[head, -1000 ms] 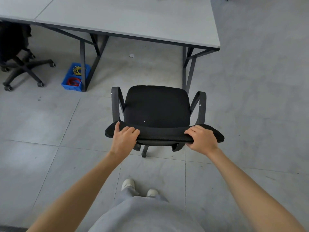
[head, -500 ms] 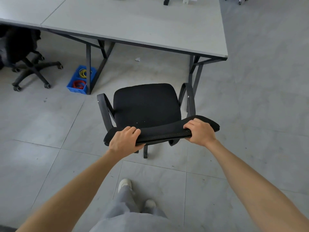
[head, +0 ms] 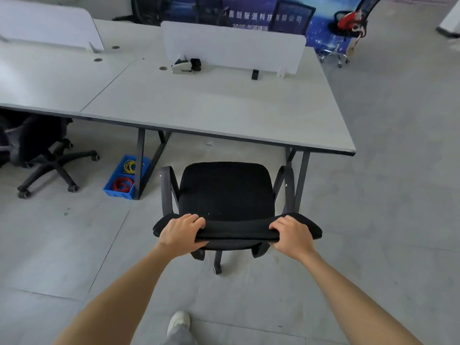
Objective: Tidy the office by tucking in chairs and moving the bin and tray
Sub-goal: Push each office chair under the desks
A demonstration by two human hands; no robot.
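Black office chair [head: 225, 192]: standing on the grey tiled floor [head: 398, 170] just in front of the desk [head: 211, 105], seat facing the desk edge, its front lying near that edge and not yet under it; both armrests showing beside the seat, the right one just beside the desk's right leg. Left hand [head: 180, 234]: gripping the left end of the chair's backrest top, fingers curling over the upper edge and thumb wrapping underneath. Right hand [head: 291, 235]: gripping the right end of the same backrest top, fingers curling over it in like manner. The chair is sitting directly ahead of both hands, between them and the desk, with both arms reaching forward to it. Blue tray [head: 124, 179]: lying on the floor under the desk to the left of the chair, touching or just beside the desk's left leg, holding yellow and red coiled items in two compartments. Second black chair [head: 39, 150]: sitting partly under the neighbouring desk at far left, wheeled base showing. White divider panel [head: 234, 48]: standing upright along the desk's far side, with small dark items resting near its foot. One pale shoe [head: 178, 322]: showing at the bottom edge.
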